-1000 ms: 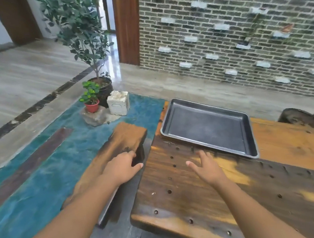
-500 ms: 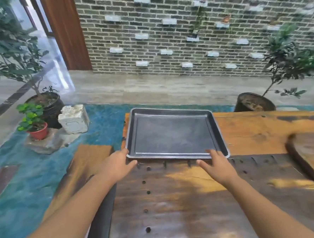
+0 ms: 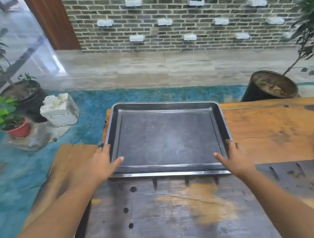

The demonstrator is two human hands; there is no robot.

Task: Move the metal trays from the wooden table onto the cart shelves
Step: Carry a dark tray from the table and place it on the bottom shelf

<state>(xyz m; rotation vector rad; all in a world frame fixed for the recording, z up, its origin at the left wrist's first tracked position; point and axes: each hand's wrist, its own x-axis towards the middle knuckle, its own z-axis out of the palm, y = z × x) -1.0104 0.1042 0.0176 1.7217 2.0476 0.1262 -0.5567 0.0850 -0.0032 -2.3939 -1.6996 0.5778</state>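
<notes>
A dark rectangular metal tray [image 3: 168,136] lies flat on the far left part of the wooden table [image 3: 272,122]. My left hand [image 3: 102,164] holds its near left corner, thumb lying inside the tray and fingers along the outer rim. My right hand [image 3: 235,158] holds the near right corner the same way, thumb inside and fingers on the right rim. The tray still rests on the tabletop. No cart is in view.
A lower wooden bench [image 3: 70,161] stands left of the table. Beyond it on the floor sit a red-potted plant [image 3: 19,130], a pale stone block [image 3: 60,112] and a black planter [image 3: 26,95]. A large black pot [image 3: 272,86] stands behind the table's right side.
My view has swung right and closer to the tray. Both hands have reached forward from the table and bench to the tray's near corners, and their thumbs now lie over its rim.
</notes>
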